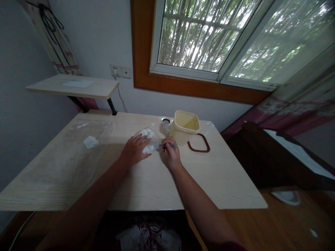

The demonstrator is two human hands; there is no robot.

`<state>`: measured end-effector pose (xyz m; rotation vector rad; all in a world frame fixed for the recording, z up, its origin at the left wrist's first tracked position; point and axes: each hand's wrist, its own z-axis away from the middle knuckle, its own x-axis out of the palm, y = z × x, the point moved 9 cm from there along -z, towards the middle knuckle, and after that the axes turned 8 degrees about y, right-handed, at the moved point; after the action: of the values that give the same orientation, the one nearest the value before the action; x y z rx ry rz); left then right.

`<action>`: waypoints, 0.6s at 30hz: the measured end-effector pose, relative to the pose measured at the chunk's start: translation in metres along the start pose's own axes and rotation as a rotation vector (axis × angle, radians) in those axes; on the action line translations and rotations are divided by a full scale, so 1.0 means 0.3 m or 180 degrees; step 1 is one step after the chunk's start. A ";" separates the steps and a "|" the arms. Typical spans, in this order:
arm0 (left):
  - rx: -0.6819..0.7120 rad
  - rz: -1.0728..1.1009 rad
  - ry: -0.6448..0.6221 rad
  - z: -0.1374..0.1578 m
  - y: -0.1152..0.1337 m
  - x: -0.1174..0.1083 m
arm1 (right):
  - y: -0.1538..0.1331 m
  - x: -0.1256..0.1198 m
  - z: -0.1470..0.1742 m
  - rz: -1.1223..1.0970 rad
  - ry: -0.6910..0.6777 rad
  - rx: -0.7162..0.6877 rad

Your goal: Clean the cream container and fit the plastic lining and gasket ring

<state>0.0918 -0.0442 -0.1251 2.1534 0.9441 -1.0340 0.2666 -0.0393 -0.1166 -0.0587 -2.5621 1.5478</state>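
Clear plastic bag (154, 140): on the table between your two hands, bunched and rounded, with whitish contents that you cannot make out through the film.
Cream bin (180, 135): upright just beyond your right hand, mouth upward; its yellowish inner wall shows, but the bottom is hidden.
Small clear pouch (164, 128): just left of the bin, with a dark curved piece (166, 120) showing at its far end.
Left hand (134, 148): palm down, your fingers spread over the near left side of the bag, pressing lightly or resting, you cannot tell which.
Right hand (172, 153): curled, your fingers gripping a slim grey tool (172, 146) whose tip points toward the bag's right edge; whether it touches is too small to tell.
Brown handle (200, 151): a bent bar lying flat, right of the bin.
Plastic sheet (104, 131): spread thinly to your left, with a white packet (91, 142) on it.
Table (217, 184): pale wood grain, under everything you handle.
Raised shelf (52, 83): at the far left, bearing a white paper (77, 83).
Room: ahead of you, a wood-framed window (199, 42); to the right, a curtain (311, 108) above dark furniture (256, 150).
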 end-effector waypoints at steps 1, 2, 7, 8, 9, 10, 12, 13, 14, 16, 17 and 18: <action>-0.0001 0.0004 0.0007 0.001 -0.002 0.004 | 0.001 -0.005 -0.002 0.0077 0.0043 -0.0023; 0.0002 0.0006 0.0012 0.002 -0.003 0.007 | 0.003 -0.008 -0.003 0.0148 0.0065 -0.0039; 0.0010 0.0025 -0.0009 0.005 -0.009 0.019 | 0.019 -0.017 -0.006 0.0410 0.0126 -0.0069; 0.0003 0.0028 -0.0018 0.005 -0.009 0.018 | 0.021 -0.020 -0.007 0.0424 0.0153 -0.0066; -0.0006 0.0029 -0.0026 0.004 -0.008 0.018 | 0.024 -0.022 -0.007 0.0438 0.0175 -0.0056; -0.0013 0.0031 -0.0030 0.004 -0.007 0.016 | 0.026 -0.025 -0.008 0.0465 0.0205 -0.0054; -0.0019 0.0036 -0.0036 0.003 -0.005 0.014 | 0.023 -0.032 -0.011 0.0583 0.0284 -0.0104; -0.0024 0.0037 -0.0036 0.002 -0.005 0.013 | 0.020 -0.036 -0.013 0.0650 0.0333 -0.0146; -0.0030 0.0037 -0.0037 0.002 -0.005 0.013 | 0.018 -0.040 -0.016 0.0702 0.0380 -0.0188; -0.0045 0.0039 -0.0048 0.004 -0.006 0.014 | 0.022 -0.040 -0.020 0.0743 0.0375 -0.0224; -0.0056 0.0035 -0.0053 0.004 -0.007 0.014 | 0.030 -0.033 -0.021 0.0744 0.0296 -0.0203; -0.0071 0.0025 -0.0055 0.005 -0.008 0.014 | 0.039 -0.023 -0.021 0.0747 0.0185 -0.0168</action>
<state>0.0911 -0.0425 -0.1298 2.1252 0.9343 -1.0319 0.2739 -0.0290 -0.1249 -0.4182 -2.6278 1.5262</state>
